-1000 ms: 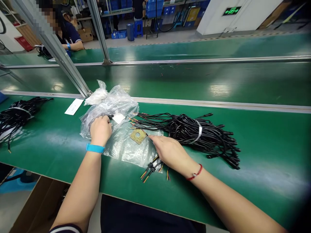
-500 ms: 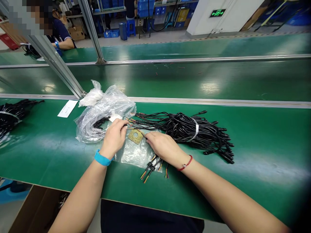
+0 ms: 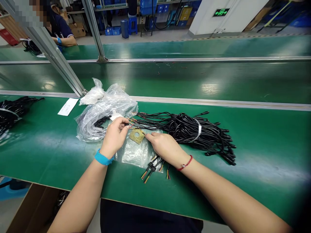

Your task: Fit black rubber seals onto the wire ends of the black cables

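Note:
My left hand (image 3: pixel 113 136), with a blue wristband, is pinched on a small black connector beside the coloured wire ends of a big bundle of black cables (image 3: pixel 194 132). My right hand (image 3: pixel 165 147) lies with fingers closed on a thin wire next to a yellowish square pad with a hole (image 3: pixel 136 135). The pad rests on a flat clear plastic bag (image 3: pixel 136 152). A short black piece with coloured wires (image 3: pixel 152 168) lies under my right wrist. A crumpled clear bag with black parts (image 3: pixel 102 113) sits just left of my left hand.
The green work table (image 3: pixel 255 155) borders a green conveyor belt (image 3: pixel 194 81). A slanted aluminium post (image 3: pixel 55 58) stands behind the bag. A white paper slip (image 3: pixel 68 106) and another cable bundle (image 3: pixel 12 110) lie at left. A seated person (image 3: pixel 58 29) works far left.
My left hand left the crumpled bag and moved right to the wire ends, pinching a small black connector. My right hand stayed by the pad. The camera shifted slightly.

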The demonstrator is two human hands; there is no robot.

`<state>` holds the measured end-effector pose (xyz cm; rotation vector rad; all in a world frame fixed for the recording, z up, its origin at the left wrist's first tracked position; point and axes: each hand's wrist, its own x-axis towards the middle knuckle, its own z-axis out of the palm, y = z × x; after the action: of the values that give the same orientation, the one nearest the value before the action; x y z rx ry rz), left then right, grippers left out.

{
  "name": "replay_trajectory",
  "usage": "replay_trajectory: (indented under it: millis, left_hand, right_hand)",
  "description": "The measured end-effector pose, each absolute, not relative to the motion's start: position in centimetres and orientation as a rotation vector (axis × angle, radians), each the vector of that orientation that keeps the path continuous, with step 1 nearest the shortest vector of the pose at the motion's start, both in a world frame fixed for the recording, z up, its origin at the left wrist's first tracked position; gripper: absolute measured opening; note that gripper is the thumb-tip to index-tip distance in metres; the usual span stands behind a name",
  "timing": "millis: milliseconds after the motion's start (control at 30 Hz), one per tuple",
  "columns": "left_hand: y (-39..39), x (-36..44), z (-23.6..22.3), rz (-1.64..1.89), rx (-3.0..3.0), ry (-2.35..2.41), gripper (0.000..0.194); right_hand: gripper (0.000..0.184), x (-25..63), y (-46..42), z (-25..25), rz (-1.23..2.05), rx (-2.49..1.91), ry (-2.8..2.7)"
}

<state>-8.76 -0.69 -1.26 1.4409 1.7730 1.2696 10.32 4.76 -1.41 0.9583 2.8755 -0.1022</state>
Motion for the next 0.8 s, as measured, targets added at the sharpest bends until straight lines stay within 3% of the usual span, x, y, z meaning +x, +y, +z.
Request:
replay_trajectory:
  millis: [467,800]
  left_hand:
    - [-1.2,-5.8,-0.6,1.286,0.681,1.07,0.016]
    - [-1.5,-5.1,-0.5,1.203,0.7,1.116,0.014]
  right_hand:
    - [0.013,15.1,3.1,0.1,-1.14,1.394,3.425]
    - [0.017,15.4,3.2,0.1,-1.239,1.472,3.418]
